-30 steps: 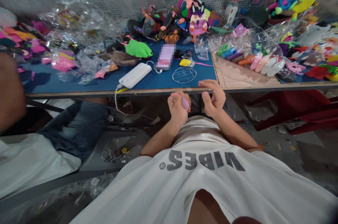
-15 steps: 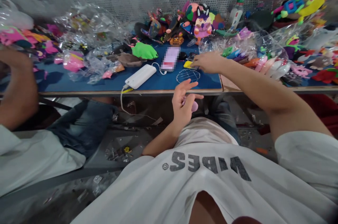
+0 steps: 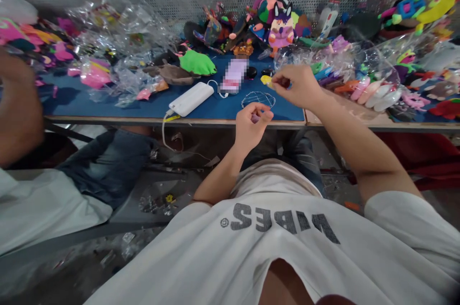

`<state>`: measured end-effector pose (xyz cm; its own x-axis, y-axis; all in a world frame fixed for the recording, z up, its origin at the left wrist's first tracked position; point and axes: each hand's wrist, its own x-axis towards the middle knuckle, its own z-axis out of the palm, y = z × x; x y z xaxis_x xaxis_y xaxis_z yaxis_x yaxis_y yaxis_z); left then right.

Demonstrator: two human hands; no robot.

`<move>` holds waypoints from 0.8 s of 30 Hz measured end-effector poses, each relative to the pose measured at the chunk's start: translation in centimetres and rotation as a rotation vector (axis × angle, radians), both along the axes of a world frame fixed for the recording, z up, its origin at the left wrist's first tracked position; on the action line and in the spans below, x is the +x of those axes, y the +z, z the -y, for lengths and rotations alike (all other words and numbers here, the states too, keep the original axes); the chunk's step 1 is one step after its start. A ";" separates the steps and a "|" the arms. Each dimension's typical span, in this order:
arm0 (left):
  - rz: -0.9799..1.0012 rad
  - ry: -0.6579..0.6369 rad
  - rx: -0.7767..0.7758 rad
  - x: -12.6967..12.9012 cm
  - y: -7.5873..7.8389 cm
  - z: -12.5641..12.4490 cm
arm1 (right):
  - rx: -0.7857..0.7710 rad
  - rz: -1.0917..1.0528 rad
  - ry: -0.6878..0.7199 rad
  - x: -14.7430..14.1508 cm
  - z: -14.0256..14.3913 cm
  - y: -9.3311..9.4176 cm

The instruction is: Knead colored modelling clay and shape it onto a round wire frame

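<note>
My left hand (image 3: 250, 125) is at the table's front edge, fingers curled round a small light-purple piece (image 3: 255, 118) that looks like soft clay. Most of that piece is hidden by the fingers. My right hand (image 3: 296, 85) is over the table with thumb and fingertips pinched at a small yellow piece (image 3: 266, 80), also clay-like. Between the hands, just beyond my left fingers, a round wire grid (image 3: 259, 98) lies on the blue tabletop (image 3: 226, 106).
Left of my hands lie a white power bank (image 3: 192, 99) with a cable and a phone (image 3: 235, 74). A green clay figure (image 3: 197, 63), a purple fox-like figure (image 3: 282, 32) and a bottle (image 3: 329, 13) stand behind. Bagged clay pieces (image 3: 370, 89) lie right. A co-worker's arm (image 3: 17, 104) is left.
My right hand has drawn back to the right with the yellow piece between its fingertips. My left hand has risen slightly, its spread fingers now curled round the purple piece.
</note>
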<state>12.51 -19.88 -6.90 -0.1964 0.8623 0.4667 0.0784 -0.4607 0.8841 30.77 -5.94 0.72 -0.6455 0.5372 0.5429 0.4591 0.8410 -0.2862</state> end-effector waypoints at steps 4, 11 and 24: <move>-0.074 0.042 0.094 0.8 0.9 0.5 | -0.102 -0.240 0.145 1.2 8.1 -1.5; -0.537 0.048 0.200 0.5 0.6 3.0 | 0.002 -0.503 0.120 2.0 12.4 -6.8; -0.850 -0.571 0.268 -1.1 1.6 6.4 | 0.389 0.168 0.339 4.6 16.9 -4.7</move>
